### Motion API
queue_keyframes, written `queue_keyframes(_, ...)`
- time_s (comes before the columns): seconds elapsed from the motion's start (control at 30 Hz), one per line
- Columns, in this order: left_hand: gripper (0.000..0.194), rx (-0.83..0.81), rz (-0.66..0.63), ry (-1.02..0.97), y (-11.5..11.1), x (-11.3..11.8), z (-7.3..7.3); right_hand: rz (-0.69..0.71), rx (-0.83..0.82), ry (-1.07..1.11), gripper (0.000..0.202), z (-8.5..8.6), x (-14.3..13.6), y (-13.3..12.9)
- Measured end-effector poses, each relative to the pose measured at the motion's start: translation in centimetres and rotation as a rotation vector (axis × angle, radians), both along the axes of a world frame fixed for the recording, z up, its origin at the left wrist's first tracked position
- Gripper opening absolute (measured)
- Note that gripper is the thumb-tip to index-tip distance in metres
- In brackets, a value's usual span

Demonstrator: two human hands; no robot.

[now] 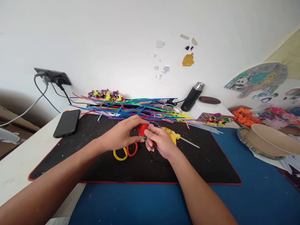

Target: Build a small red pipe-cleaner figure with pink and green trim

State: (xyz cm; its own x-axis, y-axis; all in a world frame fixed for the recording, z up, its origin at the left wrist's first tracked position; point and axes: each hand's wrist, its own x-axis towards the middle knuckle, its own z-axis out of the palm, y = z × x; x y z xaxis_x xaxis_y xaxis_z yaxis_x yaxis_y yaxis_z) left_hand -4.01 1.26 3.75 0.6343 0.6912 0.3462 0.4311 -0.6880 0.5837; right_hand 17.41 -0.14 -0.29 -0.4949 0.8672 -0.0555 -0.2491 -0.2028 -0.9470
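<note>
Between my two hands, above the black mat [199, 165], is a small red piece with a green lower edge [142, 130]. My left hand [126, 132] grips it from the left, thumb below and fingers above. From the other side, the thumb and fingers of my right hand [159, 139] pinch its right edge. A small pink round bit [151, 125] shows just above the right fingertips. Beneath the left hand lie scissors with one yellow and one red handle [120, 154], their blades hidden. A yellow glue gun [172, 135] with a glue stick lies behind the right hand.
Many coloured pipe cleaners [140, 107] lie along the wall, with small figures [106, 94] behind them. A phone [67, 123] lies left. To the right are a black flask [192, 97], orange pieces [246, 117], and a bowl [274, 140].
</note>
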Motion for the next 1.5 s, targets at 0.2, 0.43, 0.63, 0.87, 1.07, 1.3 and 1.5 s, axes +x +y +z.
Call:
queue_keyframes(0.2, 0.037, 0.039, -0.007, -0.054, -0.1, 0.2, 0.1, -0.006, -0.012, -0.003, 0.038, 0.0, 0.0, -0.1)
queue_keyframes(0.43, 0.035, 0.217, 0.012, -0.019, 0.0, 0.4, -0.2, -0.02, -0.051, -0.029, 0.042, 0.1, -0.2, 0.0)
queue_keyframes(0.63, 0.034, 0.284, 0.061, 0.051, 0.1, 0.3, -0.6, 0.004, 0.089, -0.145, 0.039, -0.2, -0.5, -0.1)
queue_keyframes(0.87, 0.04, 0.235, 0.047, 0.086, 0.0, 0.2, -0.5, 0.025, 0.177, -0.248, 0.036, -0.4, -0.6, -0.1)
queue_keyframes(1.07, 0.041, 0.217, 0.06, 0.053, 0.1, 0.3, -1.3, -0.003, 0.175, -0.252, 0.038, -0.5, -0.5, 0.0)
queue_keyframes(1.3, 0.049, 0.204, 0.029, 0.084, -0.2, 0.3, -0.7, -0.003, 0.166, -0.235, 0.039, -0.2, -0.6, -0.3)
queue_keyframes(1.5, 0.039, 0.07, 0.035, -0.085, -0.2, 0.6, -0.9, 0.01, 0.094, -0.112, 0.038, -0.2, -0.5, -0.3)
